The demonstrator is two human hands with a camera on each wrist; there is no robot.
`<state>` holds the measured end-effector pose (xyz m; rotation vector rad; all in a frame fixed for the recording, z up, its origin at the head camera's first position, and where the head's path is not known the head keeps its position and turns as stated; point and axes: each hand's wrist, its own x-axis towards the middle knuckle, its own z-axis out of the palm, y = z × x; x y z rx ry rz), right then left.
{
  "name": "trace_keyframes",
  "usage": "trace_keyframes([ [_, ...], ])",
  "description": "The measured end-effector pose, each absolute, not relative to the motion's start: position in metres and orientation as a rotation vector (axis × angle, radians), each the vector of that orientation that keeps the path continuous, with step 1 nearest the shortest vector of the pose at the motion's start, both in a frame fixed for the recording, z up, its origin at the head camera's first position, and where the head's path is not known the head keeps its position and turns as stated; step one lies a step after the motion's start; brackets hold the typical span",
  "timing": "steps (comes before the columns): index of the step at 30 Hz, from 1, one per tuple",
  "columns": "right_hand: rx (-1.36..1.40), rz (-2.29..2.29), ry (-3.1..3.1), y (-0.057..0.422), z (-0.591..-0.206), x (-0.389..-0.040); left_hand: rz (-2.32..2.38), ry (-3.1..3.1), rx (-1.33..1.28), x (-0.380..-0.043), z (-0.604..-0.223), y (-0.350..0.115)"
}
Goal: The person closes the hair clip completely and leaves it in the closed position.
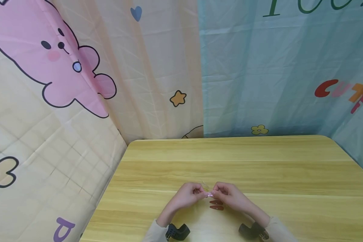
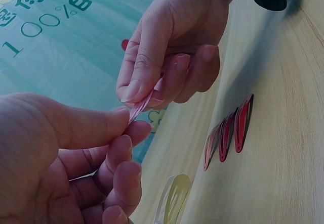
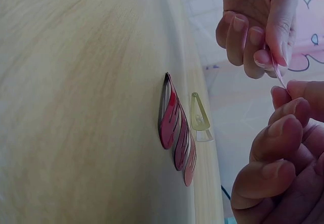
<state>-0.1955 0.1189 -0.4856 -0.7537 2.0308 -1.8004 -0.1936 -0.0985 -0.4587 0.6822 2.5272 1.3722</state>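
Observation:
A slim pink snap hair clip (image 2: 139,107) is held in the air between both hands. My left hand (image 1: 189,195) pinches one end between thumb and forefinger, while the thumb and forefinger of my right hand (image 1: 231,196) pinch the other. The fingertips hide much of the clip, so I cannot tell whether it is snapped. Just below the hands, three reddish snap clips lie side by side on the table: a dark red one (image 3: 169,123), a middle one (image 3: 181,148) and a paler one (image 3: 190,166). Beyond them lie a yellow clip (image 3: 200,114) and a whitish clip (image 3: 204,135).
The wood-grain table (image 1: 248,164) extends away from me and to both sides. Behind it and at the left hang printed curtains (image 1: 157,67). Dark camera mounts (image 1: 177,232) sit at both wrists, close above the table.

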Motion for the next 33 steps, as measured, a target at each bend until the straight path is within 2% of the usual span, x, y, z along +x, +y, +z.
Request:
trace_keyframes([
  [33, -0.827, -1.797, 1.924, 0.1170, -0.4839, -0.1955, 1.389, 2.445, 0.644, -0.1920, -0.4583, -0.0970],
])
